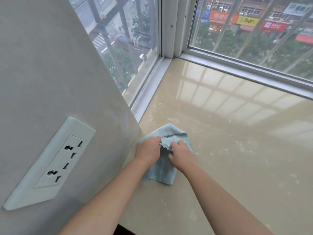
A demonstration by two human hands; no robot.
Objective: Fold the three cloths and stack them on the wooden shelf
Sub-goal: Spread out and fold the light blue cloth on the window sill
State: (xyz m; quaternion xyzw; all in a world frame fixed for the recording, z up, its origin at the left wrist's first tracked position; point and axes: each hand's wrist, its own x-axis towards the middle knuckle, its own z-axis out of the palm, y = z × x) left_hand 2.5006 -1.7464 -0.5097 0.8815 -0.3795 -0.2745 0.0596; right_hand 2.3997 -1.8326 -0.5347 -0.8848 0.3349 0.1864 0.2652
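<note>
At six o'clock on the beige worktop (pixel 220 150), just beside the wall (pixel 50 65) at nine, our left hand (pixel 149 150) and right hand (pixel 182 150) each pinch in their grip the pale blue cloth (pixel 167 173) by its wavy edge, seemingly to square up a fold.

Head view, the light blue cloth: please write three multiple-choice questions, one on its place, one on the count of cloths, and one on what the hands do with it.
1. Where does the cloth lie?
A. On a wooden shelf.
B. On the beige sill, beside the wall.
C. On a chair.

2. How many cloths show?
A. One.
B. Two.
C. Three.

3. What holds it?
A. Nothing touches it.
B. One hand only.
C. The left hand and the right hand both grip it.

Answers:
1. B, it lies on the glossy sill at the wall corner.
2. A, only one blue cloth shows.
3. C, fingers of both hands curl on its folded edge.
</note>
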